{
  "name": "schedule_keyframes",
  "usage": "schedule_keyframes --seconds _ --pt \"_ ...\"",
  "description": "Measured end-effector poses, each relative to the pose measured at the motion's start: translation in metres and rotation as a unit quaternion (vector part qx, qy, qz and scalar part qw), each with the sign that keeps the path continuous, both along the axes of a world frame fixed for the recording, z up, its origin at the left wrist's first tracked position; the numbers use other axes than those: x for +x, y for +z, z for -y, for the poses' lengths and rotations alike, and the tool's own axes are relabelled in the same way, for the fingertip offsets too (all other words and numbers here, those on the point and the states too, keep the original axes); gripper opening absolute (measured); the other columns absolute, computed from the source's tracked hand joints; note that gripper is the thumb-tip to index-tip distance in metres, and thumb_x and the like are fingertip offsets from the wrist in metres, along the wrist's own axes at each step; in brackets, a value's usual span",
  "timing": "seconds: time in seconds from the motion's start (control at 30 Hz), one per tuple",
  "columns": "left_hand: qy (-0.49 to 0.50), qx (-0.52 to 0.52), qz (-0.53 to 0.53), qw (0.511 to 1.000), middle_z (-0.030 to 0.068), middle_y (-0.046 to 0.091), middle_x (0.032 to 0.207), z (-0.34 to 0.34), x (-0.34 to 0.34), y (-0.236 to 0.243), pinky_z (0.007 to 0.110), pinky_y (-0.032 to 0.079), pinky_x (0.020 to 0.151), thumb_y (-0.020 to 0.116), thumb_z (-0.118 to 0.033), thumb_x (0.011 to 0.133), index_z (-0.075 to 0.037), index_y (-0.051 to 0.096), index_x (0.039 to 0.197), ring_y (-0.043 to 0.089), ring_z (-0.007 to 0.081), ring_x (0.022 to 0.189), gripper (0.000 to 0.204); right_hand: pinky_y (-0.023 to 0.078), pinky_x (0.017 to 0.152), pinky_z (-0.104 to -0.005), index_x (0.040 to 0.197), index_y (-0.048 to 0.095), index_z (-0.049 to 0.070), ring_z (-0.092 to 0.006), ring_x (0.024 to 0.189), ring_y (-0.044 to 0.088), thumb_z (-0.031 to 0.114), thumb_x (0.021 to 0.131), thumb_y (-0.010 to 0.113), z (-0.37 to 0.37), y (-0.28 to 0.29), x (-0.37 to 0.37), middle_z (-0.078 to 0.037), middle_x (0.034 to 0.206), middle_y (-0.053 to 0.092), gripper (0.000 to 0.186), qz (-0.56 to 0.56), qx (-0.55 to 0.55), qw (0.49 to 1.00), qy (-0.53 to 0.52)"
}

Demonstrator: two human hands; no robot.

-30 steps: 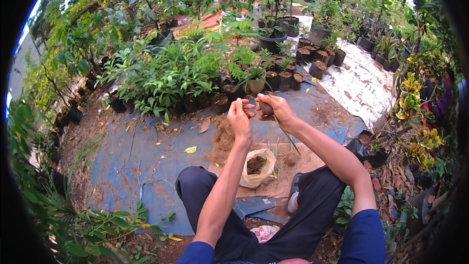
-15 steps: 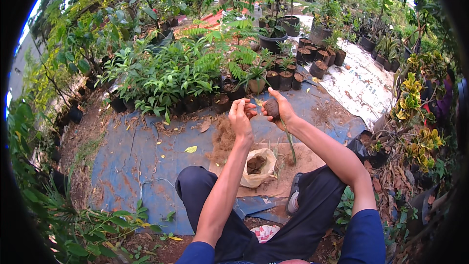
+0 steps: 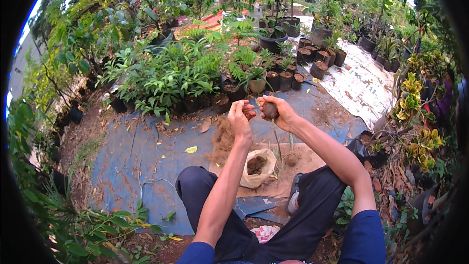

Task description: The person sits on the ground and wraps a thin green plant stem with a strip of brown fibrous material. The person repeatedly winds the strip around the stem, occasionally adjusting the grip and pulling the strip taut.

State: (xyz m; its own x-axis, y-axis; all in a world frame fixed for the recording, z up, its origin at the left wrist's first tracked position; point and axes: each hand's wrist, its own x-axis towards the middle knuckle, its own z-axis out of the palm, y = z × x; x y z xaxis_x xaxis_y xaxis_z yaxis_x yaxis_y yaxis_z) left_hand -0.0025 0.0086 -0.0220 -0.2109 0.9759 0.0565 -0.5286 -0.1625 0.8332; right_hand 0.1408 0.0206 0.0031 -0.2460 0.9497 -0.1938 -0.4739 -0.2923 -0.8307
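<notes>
Brown ball (image 3: 270, 111) in the right fingers (image 3: 274, 100), left fingers (image 3: 238, 107) near, cream bag (image 3: 252, 181) below.

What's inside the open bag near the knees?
Brown, soil-like stuff shows in the mouth of the bag. What's beneath it, down at the bottom, is covered.

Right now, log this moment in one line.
right hand: holding brown ball | left hand: raised nearby, fingers curled | bag: open, brown material inside
</notes>
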Motion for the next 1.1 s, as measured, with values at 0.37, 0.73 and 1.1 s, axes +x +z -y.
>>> schedule_keyframes --seconds 0.37,0.73,1.1 --pt "0.020 -0.080 0.048 0.995 0.0016 0.062 0.077 -0.002 -0.003 -0.003 0.028 0.048 0.064 0.054 -0.027 0.092 -0.008 0.061 0.094 0.056 0.0115 0.064 0.021 0.058 0.074 -0.0362 0.082 0.060 0.007 -0.0178 0.076 0.065 0.037 0.089 0.063 -0.003 0.002 0.005 -0.007 0.080 0.064 0.031 -0.040 -0.068 0.995 -0.058" --pt "-0.047 -0.154 0.041 0.986 0.0010 0.061 0.082 0.001 0.003 -0.008 0.029 0.048 0.066 0.050 -0.030 0.095 -0.009 0.059 0.098 0.056 0.0114 0.067 0.023 0.050 0.050 -0.0347 0.073 0.053 0.010 -0.0200 0.052 0.059 0.038 0.090 0.064 -0.006 0.003 0.005 -0.006 0.064 0.059 0.035 0.018 -0.036 0.993 -0.107" --pt "-0.186 -0.024 -0.103 0.977 0.0024 0.062 0.099 0.004 0.014 -0.003 0.029 0.047 0.083 0.058 -0.048 0.095 -0.007 0.056 0.114 0.059 0.0123 0.095 0.046 0.048 0.062 -0.0284 0.079 0.059 0.004 -0.0157 0.063 0.060 0.044 0.101 0.048 0.001 -0.004 -0.005 -0.006 0.069 0.062 0.046 0.177 0.148 0.964 -0.132"
